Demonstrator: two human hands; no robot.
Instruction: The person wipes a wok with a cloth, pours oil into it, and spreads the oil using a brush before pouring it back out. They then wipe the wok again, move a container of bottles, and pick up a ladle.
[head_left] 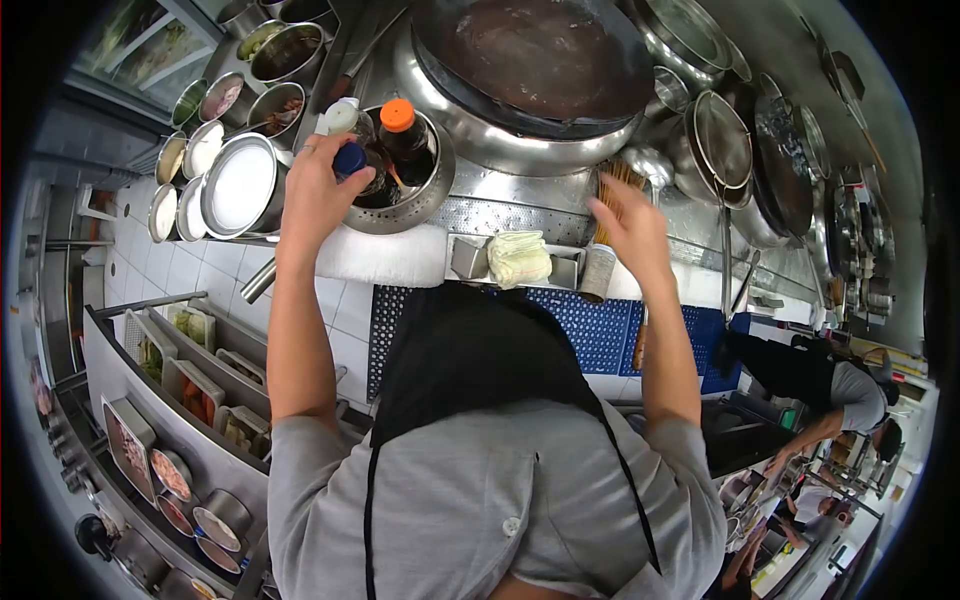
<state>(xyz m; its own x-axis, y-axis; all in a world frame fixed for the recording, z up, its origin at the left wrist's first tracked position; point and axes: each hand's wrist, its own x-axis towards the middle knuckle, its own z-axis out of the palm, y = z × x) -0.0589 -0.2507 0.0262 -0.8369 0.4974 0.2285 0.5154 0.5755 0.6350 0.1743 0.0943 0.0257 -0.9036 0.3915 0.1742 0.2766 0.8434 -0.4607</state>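
The blue-capped sauce bottle (351, 165) — upright in the steel bowl (425, 200) — is clasped by the left hand (318, 190), while the right hand (630, 232), fingers apparently loose, hovers at the chopstick holder (600, 262).

i see a blue cap (349, 158) under my left hand (318, 190), beside an orange cap (397, 114) on a dark bottle (408, 148). my right hand (632, 232) is at tan sticks (612, 200). pale yellow cloth (518, 258), blue perforated mat (600, 330), white tiles (190, 270), grey shirt (500, 490), black apron (470, 350).
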